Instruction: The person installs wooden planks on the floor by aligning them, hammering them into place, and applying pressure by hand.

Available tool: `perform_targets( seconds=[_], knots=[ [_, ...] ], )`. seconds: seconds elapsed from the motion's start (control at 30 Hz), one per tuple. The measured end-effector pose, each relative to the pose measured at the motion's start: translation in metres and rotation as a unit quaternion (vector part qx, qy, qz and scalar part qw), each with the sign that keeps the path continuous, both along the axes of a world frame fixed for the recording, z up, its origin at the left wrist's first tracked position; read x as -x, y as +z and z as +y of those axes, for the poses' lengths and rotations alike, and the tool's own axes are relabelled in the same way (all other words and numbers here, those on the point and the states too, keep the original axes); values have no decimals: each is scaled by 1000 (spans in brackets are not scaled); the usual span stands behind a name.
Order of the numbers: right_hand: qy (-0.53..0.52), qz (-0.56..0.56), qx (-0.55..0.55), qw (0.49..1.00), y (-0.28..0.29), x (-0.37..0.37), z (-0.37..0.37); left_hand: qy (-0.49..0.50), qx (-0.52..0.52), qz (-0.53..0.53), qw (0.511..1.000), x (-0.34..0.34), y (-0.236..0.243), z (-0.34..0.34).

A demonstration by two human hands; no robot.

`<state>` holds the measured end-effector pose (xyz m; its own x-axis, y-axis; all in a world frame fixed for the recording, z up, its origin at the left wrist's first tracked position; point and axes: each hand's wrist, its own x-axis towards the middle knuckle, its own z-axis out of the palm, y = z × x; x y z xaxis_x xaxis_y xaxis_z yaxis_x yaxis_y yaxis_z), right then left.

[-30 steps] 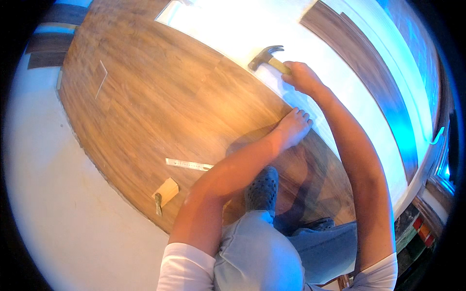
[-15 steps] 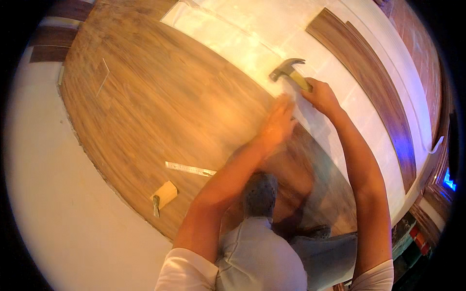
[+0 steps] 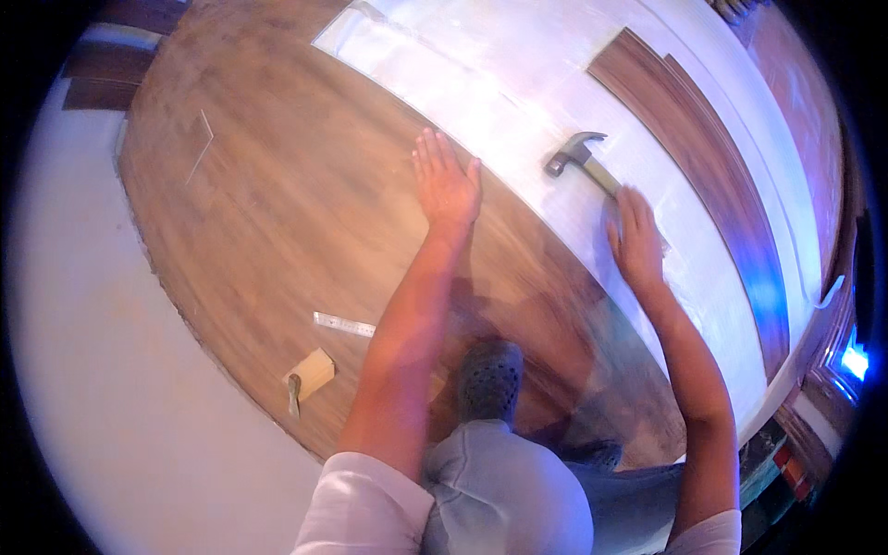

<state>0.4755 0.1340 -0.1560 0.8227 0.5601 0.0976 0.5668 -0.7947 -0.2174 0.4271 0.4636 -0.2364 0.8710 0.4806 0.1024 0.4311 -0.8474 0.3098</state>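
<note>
My right hand [image 3: 638, 242] is closed around the pale wooden handle of a dark-headed claw hammer [image 3: 581, 159], whose head lies out ahead of my knuckles over the white underlay sheet [image 3: 518, 120], well beyond the edge of the laid boards; I cannot tell whether the head touches the sheet. My left hand [image 3: 446, 183] grips nothing: it lies flat, fingers spread, palm down on the brown wood-grain laminate flooring [image 3: 277, 203], just beside the seam where the flooring meets the underlay. The two hands are near each other, with the board edge running between them. Both my bare forearms come up from the lower edge, out of short white sleeves [image 3: 365, 504], and my grey-clad knee [image 3: 499, 490] sits between them with a grey perforated clog [image 3: 490, 375] showing just above it. Lower left on the flooring, well apart from the hands, lies a short metal ruler [image 3: 344, 324], and near it a small pale wooden block [image 3: 313, 372] with a short tool [image 3: 294, 393] resting against it at the flooring's edge. To the left is bare grey subfloor [image 3: 83, 351]. On the far side of the underlay lie a few loose dark brown planks [image 3: 703, 157], side by side.
</note>
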Motion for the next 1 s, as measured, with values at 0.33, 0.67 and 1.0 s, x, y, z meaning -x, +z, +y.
perform_targets(
  seconds=[0.33,0.67,1.0],
  knots=[
    [357,288,131,879,38,120,-126,60,-33,-2,998,60,11,37],
    [360,212,70,906,-28,107,-9,61,-54,-39,996,64,4,44],
    [281,258,116,917,39,92,-81,-132,-20,-22,991,76,17,168]
  ],
)
